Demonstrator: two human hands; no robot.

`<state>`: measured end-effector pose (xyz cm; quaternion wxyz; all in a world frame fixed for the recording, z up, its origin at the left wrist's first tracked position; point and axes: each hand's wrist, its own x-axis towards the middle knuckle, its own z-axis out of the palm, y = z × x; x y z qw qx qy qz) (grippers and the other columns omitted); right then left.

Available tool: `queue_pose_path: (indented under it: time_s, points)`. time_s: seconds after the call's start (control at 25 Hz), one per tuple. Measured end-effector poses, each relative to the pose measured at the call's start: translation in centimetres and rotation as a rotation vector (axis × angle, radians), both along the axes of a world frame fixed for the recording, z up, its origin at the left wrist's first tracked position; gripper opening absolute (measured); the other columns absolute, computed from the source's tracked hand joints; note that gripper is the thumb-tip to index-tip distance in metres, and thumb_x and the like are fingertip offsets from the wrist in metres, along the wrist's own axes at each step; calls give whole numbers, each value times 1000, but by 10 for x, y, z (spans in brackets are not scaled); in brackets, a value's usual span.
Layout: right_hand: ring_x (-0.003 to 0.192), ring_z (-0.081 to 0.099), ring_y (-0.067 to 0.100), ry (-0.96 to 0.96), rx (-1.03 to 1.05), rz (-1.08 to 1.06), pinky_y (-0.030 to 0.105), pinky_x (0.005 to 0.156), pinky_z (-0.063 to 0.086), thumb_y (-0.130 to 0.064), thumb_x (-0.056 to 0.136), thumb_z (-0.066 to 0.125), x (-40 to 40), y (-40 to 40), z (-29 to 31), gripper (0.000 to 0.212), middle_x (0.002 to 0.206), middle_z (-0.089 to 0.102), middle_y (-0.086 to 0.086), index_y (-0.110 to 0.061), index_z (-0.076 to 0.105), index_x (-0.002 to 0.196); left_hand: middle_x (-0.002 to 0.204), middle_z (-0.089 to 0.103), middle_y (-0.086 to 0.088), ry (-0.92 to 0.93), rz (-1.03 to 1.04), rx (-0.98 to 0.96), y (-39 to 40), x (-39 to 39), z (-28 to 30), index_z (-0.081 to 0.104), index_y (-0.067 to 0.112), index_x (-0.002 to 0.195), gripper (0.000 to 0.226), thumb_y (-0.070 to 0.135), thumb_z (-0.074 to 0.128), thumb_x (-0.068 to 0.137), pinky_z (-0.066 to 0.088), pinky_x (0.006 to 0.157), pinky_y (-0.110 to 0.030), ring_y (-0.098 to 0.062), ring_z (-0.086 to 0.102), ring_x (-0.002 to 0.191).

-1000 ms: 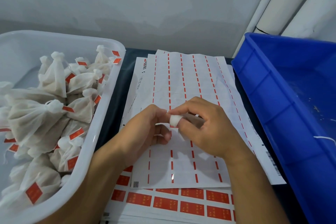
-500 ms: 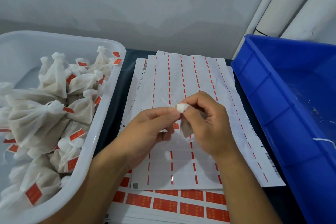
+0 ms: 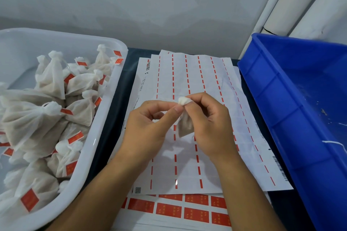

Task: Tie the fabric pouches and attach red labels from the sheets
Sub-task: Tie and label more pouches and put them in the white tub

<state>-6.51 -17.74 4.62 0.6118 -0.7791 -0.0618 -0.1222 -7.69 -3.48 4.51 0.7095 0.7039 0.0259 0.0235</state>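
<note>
pouch [image 3: 185, 125] lifted higher | neck pinched by both hands' fingers [image 3: 189, 106]

A small white fabric pouch [image 3: 185, 124] is hanging neck-up over the peeled label sheets [image 3: 189, 80], apparently filled; full red labels [image 3: 196, 214] are lying nearest the person.

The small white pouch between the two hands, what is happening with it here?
A person holds a small white fabric pouch above the used label sheets. The right hand grips its gathered neck, and the left hand pinches at the top, apparently tying it. No red label shows on it yet. The white plastic tub on the left holds many tied, labelled pouches. Full red label sheets lie nearest the person.
</note>
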Motion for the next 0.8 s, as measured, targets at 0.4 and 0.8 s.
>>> queue_pose_path:
  time_s: [0.4,0.8]
  points:
    - [104,67,20,396,359,203,45,95,56,-40,89,57,4,-2,-2,22,99,70,2,-24,73,88,104,70,4,-11,40,73,-1,2,-3,77,26,91,11,32,69,95,55,82,-30,-14,68,94]
    - [112,71,22,504,447,282,40,94,59,-33,100,62,4,-7,-1,26,113,76,7,-16,80,108,105,64,14,-61,73,212,1,5,-10,67,36,95,8,43,70,91,53,60,-13,0,64,92]
